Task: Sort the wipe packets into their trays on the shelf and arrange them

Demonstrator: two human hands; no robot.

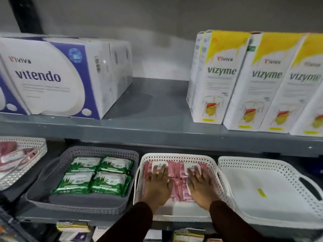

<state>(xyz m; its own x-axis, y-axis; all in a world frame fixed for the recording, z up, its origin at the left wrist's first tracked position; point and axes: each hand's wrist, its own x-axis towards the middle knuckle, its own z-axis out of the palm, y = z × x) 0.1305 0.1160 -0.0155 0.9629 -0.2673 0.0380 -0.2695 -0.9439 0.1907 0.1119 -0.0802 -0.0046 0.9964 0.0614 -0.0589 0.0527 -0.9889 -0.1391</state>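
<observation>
Presently we log both hands flat in the middle white tray (215, 170): left hand (160, 185) and right hand (201, 183), fingers spread wide, palms down on the pink wipe packets (176, 173), gripping nothing. Our palms hide most of those packets, so we cannot count them; their labels beyond the fingertips are blurred. Left of the left fingers: a grey tray (52, 173) with four green wipe packets (97, 173) in two rows. Further left: another white tray (33, 145), cut off by the edge, with reddish packets too smeared to read. Right of the right fingers: a white tray (262, 165) bearing only a small yellow scrap (261, 193). Above the fingertips, the upper shelf (157, 131) carries Vitendo boxes (52, 75) and Vizyme boxes (253, 81).
</observation>
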